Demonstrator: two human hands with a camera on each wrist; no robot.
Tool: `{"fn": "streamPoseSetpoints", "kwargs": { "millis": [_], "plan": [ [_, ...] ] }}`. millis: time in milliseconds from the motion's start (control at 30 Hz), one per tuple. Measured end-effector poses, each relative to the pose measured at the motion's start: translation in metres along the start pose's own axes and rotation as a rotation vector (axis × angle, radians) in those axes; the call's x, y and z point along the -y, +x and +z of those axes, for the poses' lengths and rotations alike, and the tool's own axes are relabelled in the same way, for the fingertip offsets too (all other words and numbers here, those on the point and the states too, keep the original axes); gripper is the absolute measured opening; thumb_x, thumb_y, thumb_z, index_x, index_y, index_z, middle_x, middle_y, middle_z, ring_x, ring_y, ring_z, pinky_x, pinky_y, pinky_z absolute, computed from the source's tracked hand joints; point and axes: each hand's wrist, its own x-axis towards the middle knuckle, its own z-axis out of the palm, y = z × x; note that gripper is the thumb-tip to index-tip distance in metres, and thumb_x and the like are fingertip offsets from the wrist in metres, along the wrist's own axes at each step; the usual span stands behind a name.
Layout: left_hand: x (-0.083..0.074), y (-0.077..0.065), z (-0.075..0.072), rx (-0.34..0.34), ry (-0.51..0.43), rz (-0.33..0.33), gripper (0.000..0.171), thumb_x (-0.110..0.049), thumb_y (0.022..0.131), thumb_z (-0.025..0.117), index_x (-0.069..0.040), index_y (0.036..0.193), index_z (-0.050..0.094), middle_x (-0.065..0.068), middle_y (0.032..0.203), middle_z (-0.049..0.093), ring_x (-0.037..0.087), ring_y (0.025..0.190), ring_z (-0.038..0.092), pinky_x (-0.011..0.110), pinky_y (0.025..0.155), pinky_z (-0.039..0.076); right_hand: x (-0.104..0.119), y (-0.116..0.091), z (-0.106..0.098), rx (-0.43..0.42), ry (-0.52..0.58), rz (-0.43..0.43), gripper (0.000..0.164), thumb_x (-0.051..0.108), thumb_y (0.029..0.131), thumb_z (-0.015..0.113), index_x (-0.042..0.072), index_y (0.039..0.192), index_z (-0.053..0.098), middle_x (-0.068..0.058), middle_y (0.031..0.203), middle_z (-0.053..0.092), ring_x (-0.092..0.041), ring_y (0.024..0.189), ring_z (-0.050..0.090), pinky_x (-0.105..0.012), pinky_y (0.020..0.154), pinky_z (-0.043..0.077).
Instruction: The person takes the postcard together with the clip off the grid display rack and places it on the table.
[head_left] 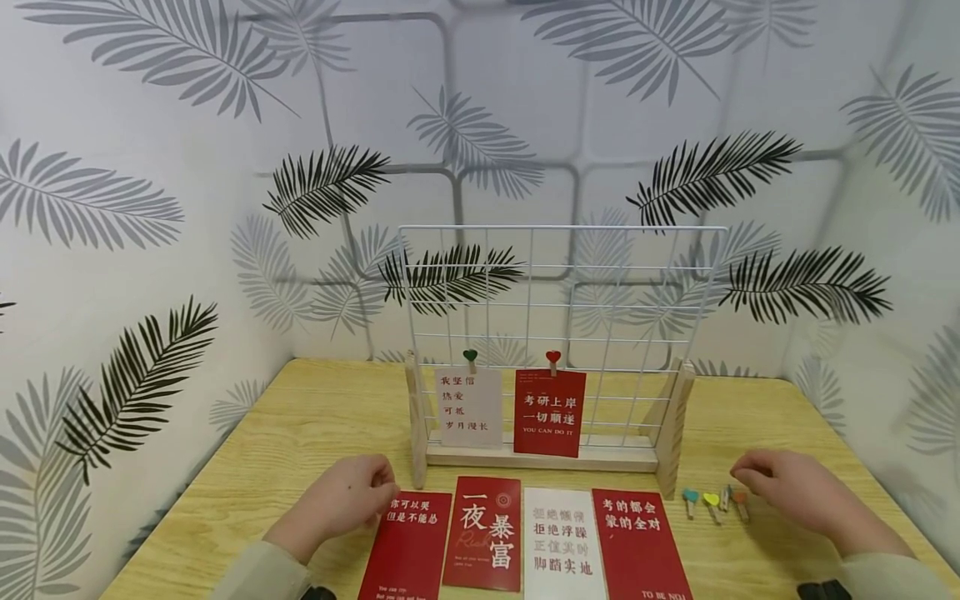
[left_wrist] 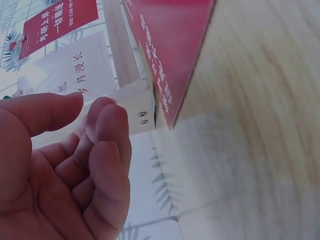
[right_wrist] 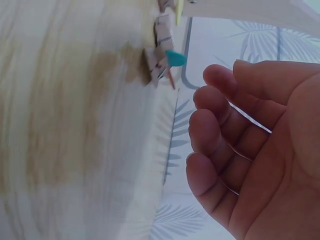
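Note:
My left hand (head_left: 341,500) hovers at the upper left corner of a red card (head_left: 408,542) lying on the table. Its fingers are loosely bent and hold nothing, as the left wrist view shows. Beside that card lie another red card (head_left: 468,533), a white card (head_left: 562,533) and a third red card (head_left: 637,546). On the right, my right hand (head_left: 795,492) is close to several small wooden clips (head_left: 712,512) with coloured hearts. Nothing is between its relaxed fingers; a teal-heart clip (right_wrist: 175,58) shows beyond them in the right wrist view.
Behind the cards stands a white wire grid (head_left: 562,227) on a wooden base (head_left: 540,458). A green-heart clip (head_left: 470,357) holds a white card (head_left: 469,408) on it, and a red-heart clip (head_left: 553,358) a red card (head_left: 550,417). Leaf-patterned walls enclose the wooden table (head_left: 300,417).

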Motion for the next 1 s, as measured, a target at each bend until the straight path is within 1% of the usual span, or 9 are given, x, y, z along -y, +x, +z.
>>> {"fn": "streamPoseSetpoints", "kwargs": {
  "millis": [200,333,500,667,733,833,967,1000],
  "plan": [
    [-0.007,0.001,0.000,-0.026,0.001,0.042,0.010,-0.020,0.097,0.065,-0.015,0.089,0.062,-0.001,0.068,0.058,0.016,0.060,0.056,0.034,0.055,0.045,0.011,-0.001,-0.001,-0.029,0.012,-0.025,0.025,0.030,0.104,0.058,0.011,0.111,0.073,-0.003,0.103,0.071,-0.016,0.087,0.064,-0.041,0.070,0.051],
    [-0.012,0.002,0.001,-0.049,-0.001,0.071,0.010,-0.019,0.097,0.065,-0.016,0.088,0.062,-0.002,0.067,0.058,0.015,0.060,0.055,0.033,0.054,0.044,0.019,-0.001,-0.002,-0.050,0.019,-0.040,0.025,0.030,0.104,0.058,0.011,0.113,0.073,-0.003,0.105,0.071,-0.018,0.089,0.065,-0.042,0.072,0.053],
    [-0.018,0.004,0.003,-0.074,-0.021,0.081,0.008,-0.021,0.097,0.067,-0.017,0.090,0.063,-0.003,0.070,0.057,0.014,0.062,0.054,0.032,0.054,0.044,0.032,-0.002,-0.004,-0.074,0.016,-0.071,0.028,0.035,0.104,0.057,0.013,0.114,0.073,-0.002,0.106,0.071,-0.018,0.091,0.065,-0.042,0.072,0.053],
    [-0.024,0.006,0.004,-0.081,-0.045,0.096,0.006,-0.022,0.097,0.067,-0.018,0.093,0.064,-0.004,0.077,0.059,0.015,0.067,0.055,0.033,0.058,0.047,0.046,-0.003,-0.006,-0.110,0.008,-0.117,0.027,0.036,0.104,0.057,0.015,0.112,0.073,-0.002,0.107,0.072,-0.017,0.091,0.065,-0.042,0.072,0.052],
    [-0.027,0.007,0.005,-0.082,-0.047,0.108,0.006,-0.021,0.096,0.066,-0.018,0.093,0.063,-0.005,0.079,0.060,0.016,0.069,0.055,0.034,0.059,0.048,0.051,-0.003,-0.006,-0.119,0.011,-0.127,0.026,0.036,0.104,0.057,0.016,0.113,0.073,-0.002,0.108,0.072,-0.015,0.089,0.065,-0.042,0.073,0.052],
    [-0.030,0.009,0.006,-0.084,-0.048,0.122,0.005,-0.020,0.096,0.066,-0.019,0.093,0.063,-0.006,0.081,0.061,0.016,0.070,0.055,0.035,0.060,0.048,0.059,-0.003,-0.006,-0.125,0.026,-0.134,0.025,0.035,0.104,0.058,0.017,0.113,0.073,-0.003,0.109,0.071,-0.012,0.078,0.064,-0.042,0.073,0.051],
    [-0.034,0.012,0.009,-0.097,-0.042,0.142,0.005,-0.021,0.095,0.067,-0.019,0.094,0.063,-0.007,0.082,0.061,0.015,0.071,0.056,0.035,0.063,0.048,0.070,-0.001,-0.007,-0.147,0.023,-0.158,0.022,0.032,0.104,0.058,0.018,0.114,0.073,0.001,0.107,0.071,-0.010,0.073,0.059,-0.041,0.073,0.050],
    [-0.035,0.014,0.010,-0.100,-0.042,0.146,0.005,-0.021,0.095,0.067,-0.019,0.095,0.063,-0.007,0.082,0.061,0.015,0.071,0.056,0.035,0.064,0.048,0.073,0.000,-0.008,-0.154,0.017,-0.166,0.022,0.031,0.104,0.058,0.019,0.114,0.073,0.002,0.107,0.071,-0.010,0.073,0.057,-0.041,0.073,0.049]
  ]
}}
